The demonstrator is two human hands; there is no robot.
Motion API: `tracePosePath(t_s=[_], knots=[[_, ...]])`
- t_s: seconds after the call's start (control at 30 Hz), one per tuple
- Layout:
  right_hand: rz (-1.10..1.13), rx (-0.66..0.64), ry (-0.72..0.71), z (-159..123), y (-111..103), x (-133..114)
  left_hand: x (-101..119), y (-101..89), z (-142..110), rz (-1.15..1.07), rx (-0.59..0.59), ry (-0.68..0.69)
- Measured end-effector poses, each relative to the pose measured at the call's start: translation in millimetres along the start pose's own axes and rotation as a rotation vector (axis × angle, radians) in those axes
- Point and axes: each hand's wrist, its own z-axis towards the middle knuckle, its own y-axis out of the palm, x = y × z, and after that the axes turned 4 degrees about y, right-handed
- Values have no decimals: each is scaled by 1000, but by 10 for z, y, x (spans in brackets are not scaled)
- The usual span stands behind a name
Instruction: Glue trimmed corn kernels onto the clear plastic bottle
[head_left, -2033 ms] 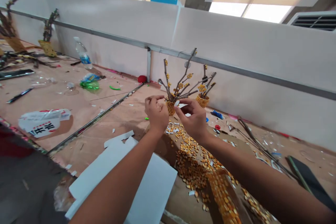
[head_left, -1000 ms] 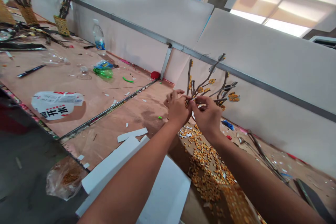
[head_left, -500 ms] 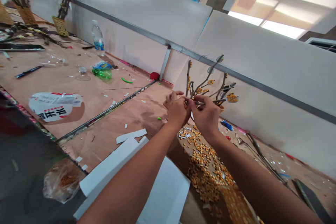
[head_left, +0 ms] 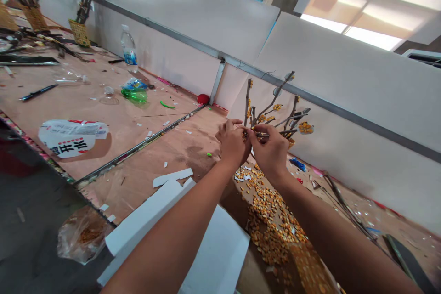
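Note:
A small craft tree of dark twigs (head_left: 272,105) with yellow kernel flowers stands near the white partition. My left hand (head_left: 232,143) and my right hand (head_left: 272,151) meet at its lower branches, fingers pinched together on something small that I cannot make out. Loose corn kernels (head_left: 275,220) lie spread on the brown table just below my wrists.
White foam boards (head_left: 193,239) lie by the near edge, beside a bag of kernels (head_left: 82,236). To the left are a water bottle (head_left: 128,48), a green crushed bottle (head_left: 135,95), a printed white bag (head_left: 70,137) and more twig trees (head_left: 81,18). Loose twigs (head_left: 347,209) lie right.
My hands rose from the basket at the tree's base to its lower branches and stayed pinched there. The view swung right and tilted; in the last half second almost nothing moved.

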Motion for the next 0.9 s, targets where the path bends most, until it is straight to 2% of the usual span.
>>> tracePosePath(t_s=[0.33,0.9], knots=[[-1,23,36,-6,-6,31,-11,-5,1,17,-16,-5],[23,32,0,6,10,15,-8,-4,8,13,1,10]])
